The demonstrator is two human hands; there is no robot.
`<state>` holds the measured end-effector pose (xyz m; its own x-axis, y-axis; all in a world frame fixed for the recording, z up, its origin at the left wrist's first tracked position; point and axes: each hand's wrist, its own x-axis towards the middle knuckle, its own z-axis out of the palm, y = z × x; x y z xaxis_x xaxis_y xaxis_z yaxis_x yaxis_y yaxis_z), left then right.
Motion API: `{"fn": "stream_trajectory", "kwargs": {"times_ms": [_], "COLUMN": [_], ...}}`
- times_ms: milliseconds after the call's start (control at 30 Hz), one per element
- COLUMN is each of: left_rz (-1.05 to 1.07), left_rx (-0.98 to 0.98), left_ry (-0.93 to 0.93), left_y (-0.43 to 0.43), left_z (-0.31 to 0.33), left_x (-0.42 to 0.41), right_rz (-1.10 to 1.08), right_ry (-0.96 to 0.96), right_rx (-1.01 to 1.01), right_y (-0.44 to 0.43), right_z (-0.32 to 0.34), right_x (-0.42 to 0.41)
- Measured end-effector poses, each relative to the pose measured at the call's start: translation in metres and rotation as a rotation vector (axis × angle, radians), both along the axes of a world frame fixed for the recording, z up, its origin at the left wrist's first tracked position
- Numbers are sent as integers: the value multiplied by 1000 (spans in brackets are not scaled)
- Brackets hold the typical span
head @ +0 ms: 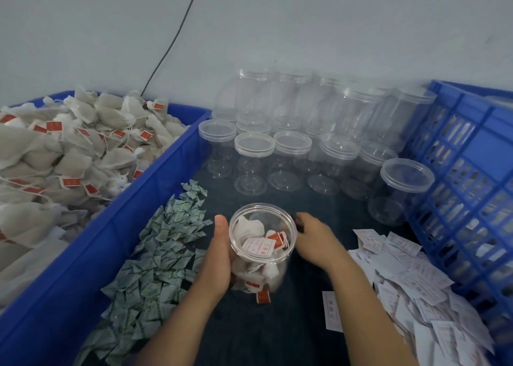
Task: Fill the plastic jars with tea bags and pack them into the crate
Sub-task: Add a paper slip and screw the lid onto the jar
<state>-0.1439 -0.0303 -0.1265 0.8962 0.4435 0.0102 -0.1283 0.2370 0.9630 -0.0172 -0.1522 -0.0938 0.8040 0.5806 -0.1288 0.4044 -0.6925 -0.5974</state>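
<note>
Our left hand (219,254) wraps around the open jar (262,245), part-filled with tea bags. Our right hand (313,241) is blurred beside its rim, so we cannot tell its grip. Farther back, lidded empty jars (254,155) stand between the tea bag bin (138,213) and the blue crate (472,149).

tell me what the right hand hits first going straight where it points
Probably the far rim of the open jar the left hand holds; clearing that, the lidded jars behind. Depth is unclear.

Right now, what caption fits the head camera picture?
Left hand holds an open jar of tea bags, right hand close beside it.
</note>
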Motion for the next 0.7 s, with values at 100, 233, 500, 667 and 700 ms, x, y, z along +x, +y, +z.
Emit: {"fn": "stream_trajectory", "kwargs": {"times_ms": [100,233,500,667,700], "left_rz": [-6,1,21,112,123], "left_rx": [-7,-17,-5,-12,-3], "left_ry": [-2,9,4,-69,-102], "left_y": [1,2,5,11,14], "left_z": [0,-2,-7,-25,-30], "left_x": [-1,0,4,13,16], "right_rz": [37,-58,418,492,496], "right_ry": [-10,61,158,-322,-350], "right_rx": [74,388,591,288,289], "right_y": [5,6,-14,10,11], "right_z": [-10,1,71,62,61], "right_x": [3,1,-41,-72,-73]}}
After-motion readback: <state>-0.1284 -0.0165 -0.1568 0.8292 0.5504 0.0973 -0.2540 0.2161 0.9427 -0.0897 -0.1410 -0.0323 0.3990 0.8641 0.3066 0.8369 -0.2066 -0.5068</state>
